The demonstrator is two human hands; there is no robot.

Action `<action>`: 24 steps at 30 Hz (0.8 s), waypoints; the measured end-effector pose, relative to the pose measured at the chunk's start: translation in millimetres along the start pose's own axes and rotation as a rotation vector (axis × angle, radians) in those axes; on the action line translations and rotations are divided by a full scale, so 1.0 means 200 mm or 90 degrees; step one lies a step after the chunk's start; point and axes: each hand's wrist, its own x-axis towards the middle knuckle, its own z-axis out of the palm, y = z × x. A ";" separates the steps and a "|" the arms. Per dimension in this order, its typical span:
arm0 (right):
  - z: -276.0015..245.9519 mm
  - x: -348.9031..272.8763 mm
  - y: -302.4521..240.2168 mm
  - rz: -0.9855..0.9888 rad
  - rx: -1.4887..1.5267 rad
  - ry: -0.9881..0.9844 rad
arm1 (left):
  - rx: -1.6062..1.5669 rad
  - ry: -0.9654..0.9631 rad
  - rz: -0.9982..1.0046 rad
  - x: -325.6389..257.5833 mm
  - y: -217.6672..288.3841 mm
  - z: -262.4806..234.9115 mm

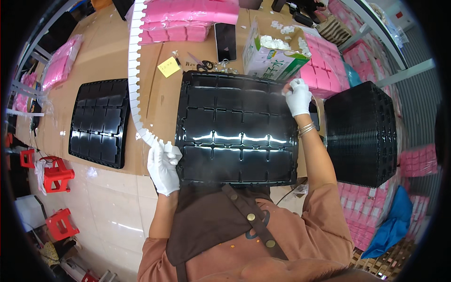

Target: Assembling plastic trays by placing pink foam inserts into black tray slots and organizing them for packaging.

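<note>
In front of me lies a large black plastic tray [225, 127] with a grid of shallow compartments. My left hand [163, 168], in a white glove, is closed at the tray's near left side on the lower end of a long white notched strip [134, 80]. Small white tabs stick out past its fingers. The strip runs up from there along the tray's left side to the far edge of the view. My right hand [299, 97], also white-gloved, is at the tray's far right corner with its fingers curled; what they hold, if anything, is hidden.
A carton [277, 51] of white scraps stands behind the tray, near scissors [204, 64], a yellow note [169, 67] and a dark tablet [225, 41]. At right rises a stack of black trays [361, 134]; another black tray [99, 122] lies left. Pink packs [188, 14] surround the table.
</note>
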 end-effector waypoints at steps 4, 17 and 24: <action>-0.01 0.03 -0.01 -0.117 -0.109 -0.011 | -0.016 0.014 -0.010 0.00 0.01 0.01; -0.27 -0.27 -0.37 0.057 0.464 -0.074 | 0.081 -0.123 -0.017 -0.14 -0.01 0.03; 0.02 -0.02 0.04 -0.049 0.077 -0.011 | 0.036 -0.073 -0.045 -0.15 0.01 -0.03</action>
